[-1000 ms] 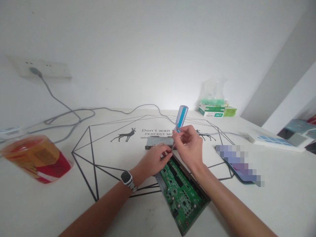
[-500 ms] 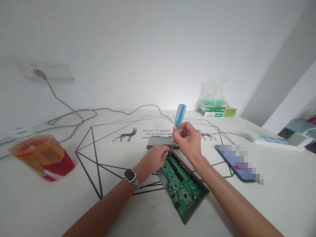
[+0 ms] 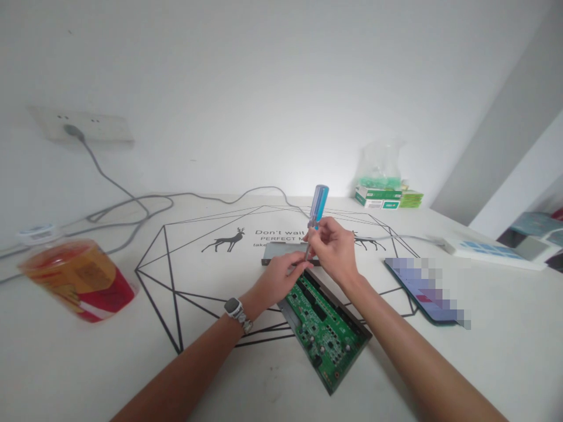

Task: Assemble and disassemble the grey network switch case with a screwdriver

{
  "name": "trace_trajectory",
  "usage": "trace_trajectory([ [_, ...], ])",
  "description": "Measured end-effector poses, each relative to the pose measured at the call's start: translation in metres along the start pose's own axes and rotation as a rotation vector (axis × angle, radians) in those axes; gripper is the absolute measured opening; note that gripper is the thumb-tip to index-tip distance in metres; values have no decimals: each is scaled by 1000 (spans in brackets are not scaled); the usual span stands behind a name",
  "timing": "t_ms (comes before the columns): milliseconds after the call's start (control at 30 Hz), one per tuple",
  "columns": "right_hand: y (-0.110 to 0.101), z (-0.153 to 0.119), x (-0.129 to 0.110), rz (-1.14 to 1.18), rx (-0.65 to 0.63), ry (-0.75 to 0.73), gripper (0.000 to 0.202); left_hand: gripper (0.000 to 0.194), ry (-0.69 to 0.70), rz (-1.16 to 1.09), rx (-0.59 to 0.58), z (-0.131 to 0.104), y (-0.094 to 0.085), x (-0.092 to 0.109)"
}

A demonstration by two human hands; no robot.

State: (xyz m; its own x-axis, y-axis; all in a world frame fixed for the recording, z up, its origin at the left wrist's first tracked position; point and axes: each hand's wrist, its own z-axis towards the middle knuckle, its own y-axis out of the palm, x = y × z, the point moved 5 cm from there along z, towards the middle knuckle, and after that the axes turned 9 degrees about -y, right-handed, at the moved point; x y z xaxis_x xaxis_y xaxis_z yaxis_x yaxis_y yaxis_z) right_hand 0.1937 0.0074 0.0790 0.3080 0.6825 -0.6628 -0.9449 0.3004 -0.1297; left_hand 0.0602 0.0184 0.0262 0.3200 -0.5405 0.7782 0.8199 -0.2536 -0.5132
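Note:
A green circuit board [image 3: 323, 334] lies in a dark tray on the white table [image 3: 132, 363]. My right hand [image 3: 335, 249] grips a blue-handled screwdriver [image 3: 317, 206], held nearly upright over the board's far end. Its thin shaft runs down to my left hand [image 3: 278, 280], whose fingertips pinch around the tip. That hand rests on the far corner of the board; a watch is on its wrist. What the tip touches is hidden by my fingers. A grey metal cover [image 3: 281, 252] lies just beyond my hands.
A red and yellow plastic jar [image 3: 77, 278] lies at the left. Grey cables [image 3: 132, 205] run from a wall socket [image 3: 79, 126]. A phone [image 3: 424, 287] lies right of the board. Green boxes [image 3: 382, 196] and a power strip [image 3: 497, 252] sit at the back right.
The screwdriver has tipped a little more upright and shifted slightly left. My left fingers have come up to pinch its tip.

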Motion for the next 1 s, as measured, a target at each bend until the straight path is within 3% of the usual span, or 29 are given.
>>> trace_trajectory([
  [433, 10, -3, -5, 174, -228, 39, 38, 24, 1, -97, 13, -2, 0, -4],
  [500, 12, -4, -5, 178, -201, 61, 38, 23, -1, -113, 22, -2, 0, -5],
  [667, 8, -8, -5, 103, 69, 103, 40, 22, -9, -99, 64, -2, 0, -2],
  [733, 6, -9, -6, 82, 123, 117, 38, 22, -8, -109, 66, -2, 0, 0],
  [833, 5, -9, -8, 49, 130, 108, 34, 22, -6, -137, 73, -2, 0, 1],
  [1000, 6, -7, -10, 29, 15, 60, 26, 23, 0, -138, 68, -1, -1, -1],
])
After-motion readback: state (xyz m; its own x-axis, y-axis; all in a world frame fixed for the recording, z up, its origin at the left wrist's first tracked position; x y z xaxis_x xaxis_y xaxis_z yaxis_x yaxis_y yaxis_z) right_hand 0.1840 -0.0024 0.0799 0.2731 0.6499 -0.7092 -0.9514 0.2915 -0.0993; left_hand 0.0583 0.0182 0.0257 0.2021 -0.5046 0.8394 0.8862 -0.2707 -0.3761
